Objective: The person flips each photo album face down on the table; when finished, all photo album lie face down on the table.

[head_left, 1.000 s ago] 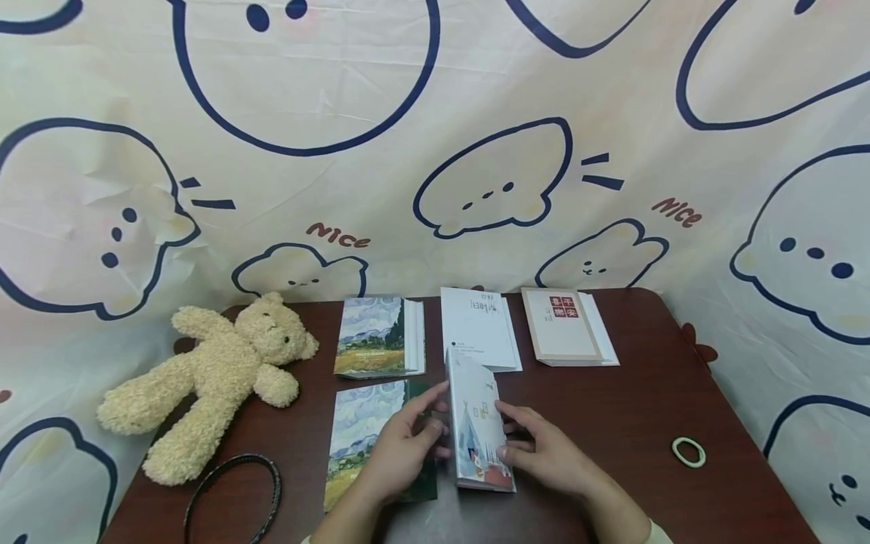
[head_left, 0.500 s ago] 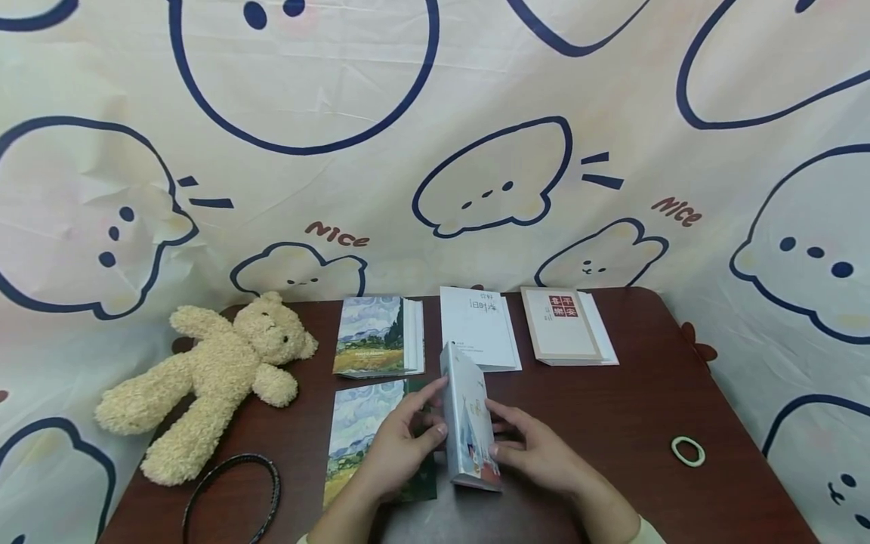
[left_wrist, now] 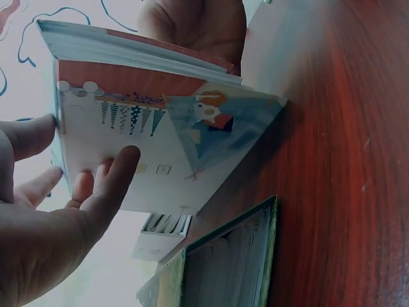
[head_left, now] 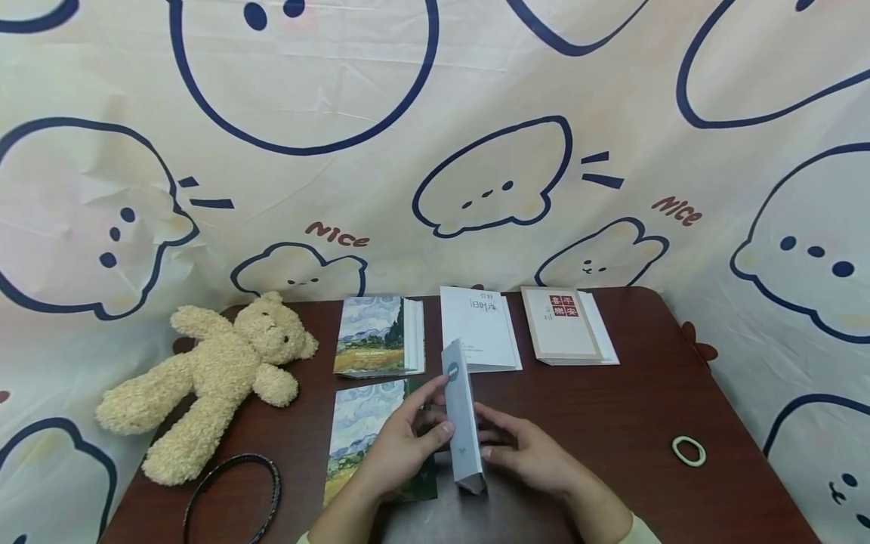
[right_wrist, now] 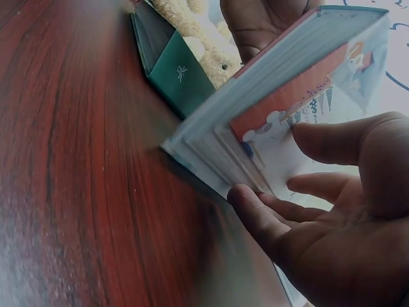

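Upright on the table stands a photo album [head_left: 464, 427], its pale blue spine facing me in the head view. My left hand [head_left: 401, 446] holds it from the left, thumb and fingertips at the spine and cover. From the right, my right hand [head_left: 537, 457] steadies it with thumb and fingers near the page edges. The left wrist view shows a cover [left_wrist: 211, 134] with a blue tent, pennants and a red band. In the right wrist view the page block [right_wrist: 223, 150] fans slightly. A green-backed landscape album [head_left: 363, 423] lies beside my left hand.
Along the back stand a landscape album [head_left: 370, 336], a white album [head_left: 476, 329] and a beige album [head_left: 563, 329] with red characters. A teddy bear [head_left: 224, 374] and a black headband [head_left: 275, 483] are at the left, a pale green ring [head_left: 689, 451] at the right.
The held album has turned from showing its illustrated cover to showing its narrow spine. My right hand has moved slightly left with it, while my left hand stays nearly in place.
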Available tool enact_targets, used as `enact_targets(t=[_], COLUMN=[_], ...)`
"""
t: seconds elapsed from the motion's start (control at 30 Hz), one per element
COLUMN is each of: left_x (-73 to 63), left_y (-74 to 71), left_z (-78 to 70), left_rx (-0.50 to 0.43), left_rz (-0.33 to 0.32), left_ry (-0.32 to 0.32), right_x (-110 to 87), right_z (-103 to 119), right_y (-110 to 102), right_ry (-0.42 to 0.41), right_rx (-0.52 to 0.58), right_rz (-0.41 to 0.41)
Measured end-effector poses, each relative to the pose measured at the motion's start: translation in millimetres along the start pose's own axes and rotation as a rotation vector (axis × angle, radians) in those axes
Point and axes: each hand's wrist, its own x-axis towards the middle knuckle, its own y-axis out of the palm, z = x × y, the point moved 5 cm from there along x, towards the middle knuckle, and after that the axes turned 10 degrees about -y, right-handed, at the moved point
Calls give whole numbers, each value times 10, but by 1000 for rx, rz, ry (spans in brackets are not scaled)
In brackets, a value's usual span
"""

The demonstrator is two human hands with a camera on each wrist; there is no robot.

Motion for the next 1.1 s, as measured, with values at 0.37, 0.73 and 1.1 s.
enact_targets(t=[0.37, 0.73, 1.1], left_x=[-4, -3, 0], left_y=[55, 68, 83], left_z=[-22, 9, 4], left_rx=[69, 85, 90], left_rz=[3, 3, 2], left_ry=[35, 50, 43], right_x=[23, -29, -83], right_z=[53, 158, 490], right_y=[38, -3, -134], right_ry=[-12, -36, -148], right_rx=[-3, -26, 2], right_rz=[-4, -22, -34])
